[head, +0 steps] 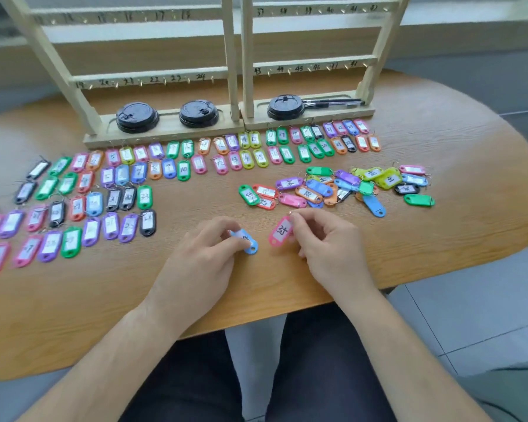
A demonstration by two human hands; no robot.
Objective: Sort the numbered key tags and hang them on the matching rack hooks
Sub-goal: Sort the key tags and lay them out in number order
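Right now, left hand (206, 249) fingers (226, 239) clamp a blue key tag (251, 247) — right hand (326, 239) fingers pinch a pink key tag (281, 233) dangling beneath them.

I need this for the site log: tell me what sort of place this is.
Probably an office or workroom, indoors: a person sits at a rounded wooden table on a grey tiled floor, with a numbered wooden key rack standing before what looks like a window ledge.
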